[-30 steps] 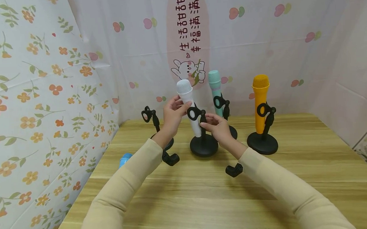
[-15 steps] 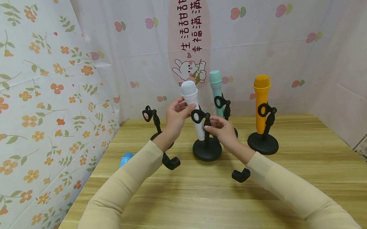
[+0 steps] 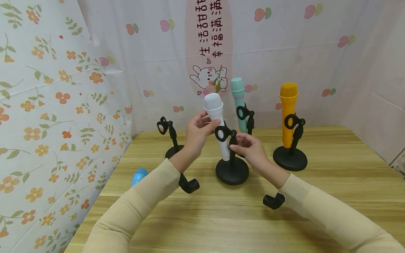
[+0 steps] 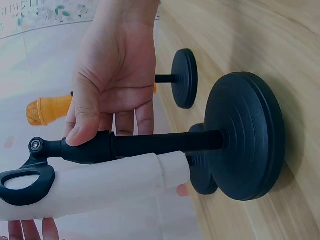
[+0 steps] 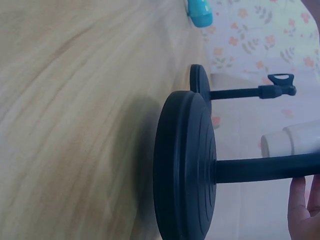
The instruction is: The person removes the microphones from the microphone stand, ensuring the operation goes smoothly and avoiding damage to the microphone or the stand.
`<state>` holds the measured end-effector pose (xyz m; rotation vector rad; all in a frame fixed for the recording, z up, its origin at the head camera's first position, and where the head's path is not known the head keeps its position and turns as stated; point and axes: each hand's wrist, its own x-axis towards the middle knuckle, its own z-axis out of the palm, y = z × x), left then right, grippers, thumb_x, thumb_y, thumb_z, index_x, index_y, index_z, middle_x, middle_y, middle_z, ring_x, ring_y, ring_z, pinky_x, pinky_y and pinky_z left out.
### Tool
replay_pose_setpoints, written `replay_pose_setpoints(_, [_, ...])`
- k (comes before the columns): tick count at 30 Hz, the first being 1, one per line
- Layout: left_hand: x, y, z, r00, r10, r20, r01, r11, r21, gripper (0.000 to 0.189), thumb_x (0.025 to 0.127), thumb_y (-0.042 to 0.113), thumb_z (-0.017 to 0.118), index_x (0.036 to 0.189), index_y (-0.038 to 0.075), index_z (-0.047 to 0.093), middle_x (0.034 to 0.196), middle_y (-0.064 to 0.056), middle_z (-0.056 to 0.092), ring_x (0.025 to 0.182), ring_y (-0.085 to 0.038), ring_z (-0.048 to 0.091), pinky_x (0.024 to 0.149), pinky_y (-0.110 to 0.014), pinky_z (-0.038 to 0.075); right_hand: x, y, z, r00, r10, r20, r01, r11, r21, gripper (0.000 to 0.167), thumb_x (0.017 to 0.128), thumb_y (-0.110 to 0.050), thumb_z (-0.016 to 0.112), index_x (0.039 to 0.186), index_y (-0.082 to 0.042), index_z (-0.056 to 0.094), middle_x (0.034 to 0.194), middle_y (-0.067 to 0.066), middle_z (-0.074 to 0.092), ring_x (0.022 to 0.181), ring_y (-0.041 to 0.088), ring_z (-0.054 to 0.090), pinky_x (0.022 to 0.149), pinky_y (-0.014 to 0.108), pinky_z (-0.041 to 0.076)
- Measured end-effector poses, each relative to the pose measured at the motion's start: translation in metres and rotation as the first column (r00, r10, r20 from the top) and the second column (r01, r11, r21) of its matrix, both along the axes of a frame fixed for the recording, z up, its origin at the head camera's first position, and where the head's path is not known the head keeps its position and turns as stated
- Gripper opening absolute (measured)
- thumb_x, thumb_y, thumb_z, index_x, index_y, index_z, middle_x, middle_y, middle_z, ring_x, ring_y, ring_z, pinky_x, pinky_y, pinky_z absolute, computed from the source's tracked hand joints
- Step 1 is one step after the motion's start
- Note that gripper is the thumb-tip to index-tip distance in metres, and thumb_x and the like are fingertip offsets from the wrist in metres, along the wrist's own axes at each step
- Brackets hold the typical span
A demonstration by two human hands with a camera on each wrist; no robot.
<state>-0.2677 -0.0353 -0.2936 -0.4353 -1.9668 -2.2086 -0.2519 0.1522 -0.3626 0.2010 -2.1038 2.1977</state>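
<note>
1. Flowered cloth (image 3: 56, 120) hangs on the left and pale printed cloth (image 3: 142, 43) behind, closing off the room.
2. The bench (image 3: 192, 231) has a wood-grain top; its wide front strip gives both arms room to work.
3. The black stand (image 3: 232, 172) is between the hands near the middle of the bench; whether its base touches the wood, I cannot tell. Behind it, the green microphone (image 3: 237, 88) leans in its own stand; to the right, the yellow microphone (image 3: 288, 97) does likewise. A bare stand (image 3: 173, 135) is at the left, its ring unfilled.
4. The white microphone (image 3: 215, 113) slants through the black stand's ring (image 3: 221, 134), lower end beside the stem, just above the base.
5. The left hand (image 3: 196, 138) pinches its upper body, thumb in front, probably to stop it slipping or swinging.
6. The right hand (image 3: 253, 151) is closed around the stem, thumb opposite fingers, likely keeping the stand upright.
7. Only the blue microphone's end (image 3: 139, 175) shows past the left sleeve (image 3: 138, 203).
</note>
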Motion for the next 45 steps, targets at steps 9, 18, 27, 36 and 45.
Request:
replay_pose_setpoints(9, [0.008,0.003,-0.002,0.999,-0.027,0.027,0.027,1.0,0.001,0.042,0.089,0.016,0.074,0.128,0.009,0.06,0.114,-0.009,0.065,0.103,-0.023,0.061,0.086,-0.037,0.054,0.012,0.004,-0.002,1.0,-0.006,0.005,0.006,1.0,0.006,0.033,0.087,-0.002,0.072,0.117,-0.005,0.058,0.1,0.004,0.053,0.095,0.017,0.052,0.082,0.025,0.054])
replay_pose_setpoints(18, [0.016,0.003,-0.006,0.998,-0.046,0.05,0.046,0.999,-0.002,0.042,0.089,0.015,0.074,0.128,0.009,0.06,0.114,-0.01,0.064,0.105,-0.024,0.061,0.088,-0.037,0.053,0.022,0.007,-0.007,1.0,0.0,0.007,0.0,1.0,0.004,0.032,0.086,-0.003,0.073,0.116,-0.004,0.06,0.098,0.004,0.054,0.092,0.018,0.051,0.081,0.024,0.054])
replay_pose_setpoints(27, [0.023,0.004,-0.01,0.996,-0.071,0.056,0.071,0.997,0.01,0.041,0.088,0.015,0.074,0.127,0.009,0.06,0.115,-0.009,0.064,0.105,-0.025,0.06,0.088,-0.038,0.053,0.033,0.008,-0.008,1.0,-0.015,0.007,0.015,1.0,0.013,0.031,0.085,-0.001,0.074,0.114,-0.004,0.061,0.096,0.002,0.054,0.09,0.016,0.051,0.08,0.022,0.053])
replay_pose_setpoints(36, [0.028,0.003,-0.013,0.994,-0.087,0.069,0.086,0.996,0.028,0.042,0.088,0.013,0.073,0.128,0.008,0.06,0.114,-0.01,0.064,0.104,-0.024,0.06,0.089,-0.038,0.053,0.04,0.008,-0.009,0.999,-0.006,0.034,0.006,1.0,0.023,0.034,0.086,-0.001,0.073,0.117,-0.001,0.059,0.098,0.003,0.053,0.092,0.017,0.05,0.082,0.023,0.053])
replay_pose_setpoints(45, [0.031,0.002,-0.015,0.993,-0.09,0.074,0.088,0.996,0.021,0.042,0.088,0.014,0.074,0.128,0.008,0.06,0.117,-0.009,0.064,0.105,-0.025,0.06,0.089,-0.038,0.053,0.042,0.006,-0.012,1.0,-0.015,0.028,0.014,0.999,0.03,0.033,0.086,-0.001,0.073,0.116,-0.001,0.06,0.097,0.003,0.054,0.092,0.018,0.05,0.081,0.023,0.053])
